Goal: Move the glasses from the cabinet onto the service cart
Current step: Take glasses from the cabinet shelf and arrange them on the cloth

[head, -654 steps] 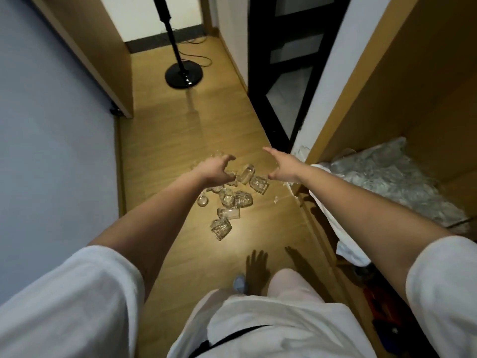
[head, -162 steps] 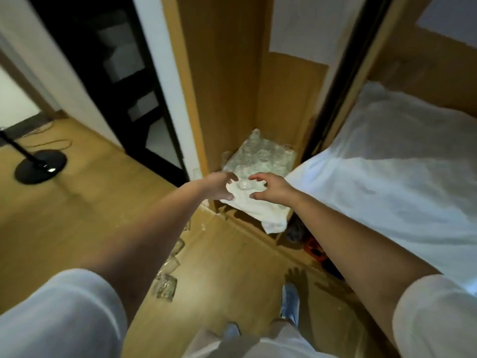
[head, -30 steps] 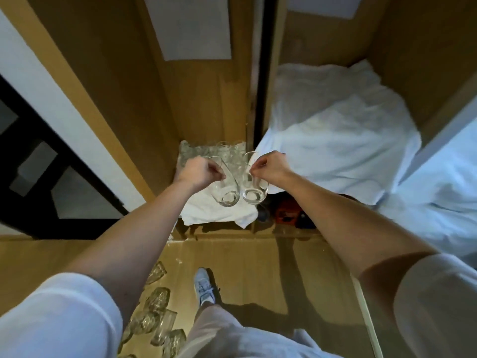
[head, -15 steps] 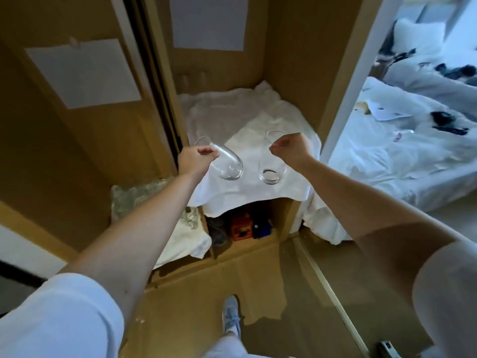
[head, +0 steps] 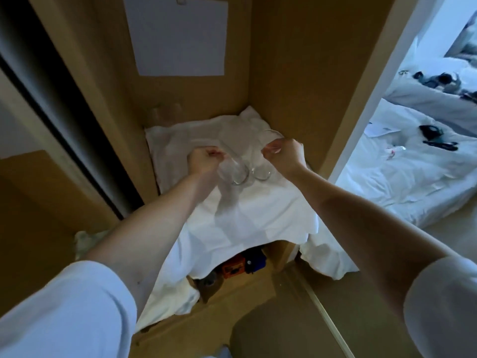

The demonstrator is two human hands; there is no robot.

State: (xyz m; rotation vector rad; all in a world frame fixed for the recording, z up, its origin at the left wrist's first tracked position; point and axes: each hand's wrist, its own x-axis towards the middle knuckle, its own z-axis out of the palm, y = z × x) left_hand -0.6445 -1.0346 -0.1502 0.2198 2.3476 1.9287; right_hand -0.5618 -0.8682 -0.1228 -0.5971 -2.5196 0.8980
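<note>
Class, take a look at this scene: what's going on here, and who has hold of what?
A person stands at a wooden cabinet holding two clear glasses, one per hand. The left hand pinches the rim of a tilted glass; the right hand pinches the rim of the other glass. Both glasses hang side by side, low over a white cloth spread on the shelf; whether they touch it is unclear.

Left glass, right glass lower, nearer the cloth.

A white paper sheet is on the wooden panel, with a rumpled bed at right.
</note>
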